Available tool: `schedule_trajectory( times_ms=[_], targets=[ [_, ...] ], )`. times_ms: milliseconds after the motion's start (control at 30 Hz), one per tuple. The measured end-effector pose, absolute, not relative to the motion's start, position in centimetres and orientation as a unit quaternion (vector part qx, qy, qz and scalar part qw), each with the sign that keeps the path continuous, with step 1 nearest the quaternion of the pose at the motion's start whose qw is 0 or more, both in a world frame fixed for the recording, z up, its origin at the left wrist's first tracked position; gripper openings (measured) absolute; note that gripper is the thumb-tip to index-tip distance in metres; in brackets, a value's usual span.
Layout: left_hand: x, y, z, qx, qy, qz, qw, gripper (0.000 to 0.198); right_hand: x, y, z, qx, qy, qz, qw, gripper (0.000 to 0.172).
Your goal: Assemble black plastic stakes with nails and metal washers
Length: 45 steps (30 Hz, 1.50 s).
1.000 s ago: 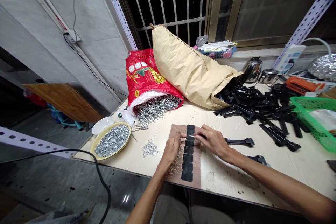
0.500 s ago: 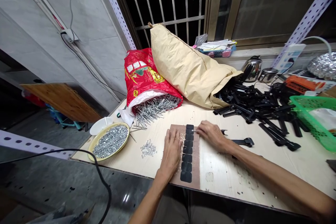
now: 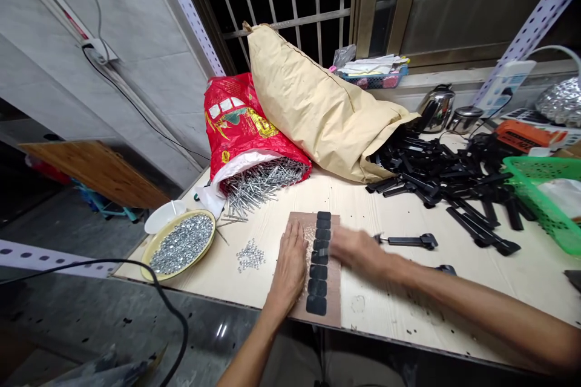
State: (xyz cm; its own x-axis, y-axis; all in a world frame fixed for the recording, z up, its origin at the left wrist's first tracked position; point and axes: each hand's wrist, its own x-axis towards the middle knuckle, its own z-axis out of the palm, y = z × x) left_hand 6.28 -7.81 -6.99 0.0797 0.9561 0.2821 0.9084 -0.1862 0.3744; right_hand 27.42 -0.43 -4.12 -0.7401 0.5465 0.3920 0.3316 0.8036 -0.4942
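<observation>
My left hand point(image 3: 292, 260) lies flat, fingers stretched out, on the left part of a brown board point(image 3: 334, 302). Down the board runs a column of black rounded pads point(image 3: 316, 287). Blurred by motion, my right hand point(image 3: 356, 249) is at the right edge of the pads, near the middle of the column; whether it holds anything is hidden. Left of the board lies a small heap of tiny metal pieces point(image 3: 251, 256). A black handle-like part point(image 3: 411, 241) rests to the right of my right hand.
A yellow bowl point(image 3: 181, 245) of metal pieces stands at the left edge. Behind are a red bag point(image 3: 245, 127) spilling metal pins and a tan paper sack point(image 3: 313, 103) spilling black parts point(image 3: 436, 175). A green basket point(image 3: 526, 193) is at the right.
My right hand has moved down along the column, from near its top pads to its middle. The view has shifted slightly. My left hand stays flat on the board.
</observation>
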Motion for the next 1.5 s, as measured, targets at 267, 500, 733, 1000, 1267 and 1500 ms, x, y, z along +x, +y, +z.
schedule_trajectory(
  times_ms=[267, 500, 733, 1000, 1267, 1500],
  targets=[
    [6.4, -7.9, -6.6, 0.739, 0.633, 0.228, 0.038, 0.046, 27.8, 2.5, -3.5, -0.358, -0.888, 0.177, 0.227, 0.019],
    [6.4, -7.9, -6.8, 0.743, 0.63, 0.223, 0.029, 0.047, 26.7, -4.0, -3.5, -0.209, -0.935, 0.208, 0.199, 0.026],
    [6.2, -7.9, -7.0, 0.749, 0.623, 0.223, 0.023, 0.046, 26.7, -0.4, -2.6, -0.336, -0.901, 0.147, 0.233, 0.02],
    [6.3, -7.8, -7.0, 0.743, 0.628, 0.226, 0.035, 0.046, 26.7, -4.9, -3.7, -0.258, -0.935, 0.155, 0.189, 0.02],
    [5.7, -7.1, -7.8, 0.747, 0.614, 0.254, 0.012, 0.046, 33.4, -2.1, -3.0, -0.451, -0.876, 0.05, 0.164, 0.018],
    [5.1, -6.1, -9.2, 0.746, 0.607, 0.273, 0.003, 0.048, 38.9, -2.6, -2.6, -0.489, -0.864, 0.015, 0.118, 0.021]
  ],
)
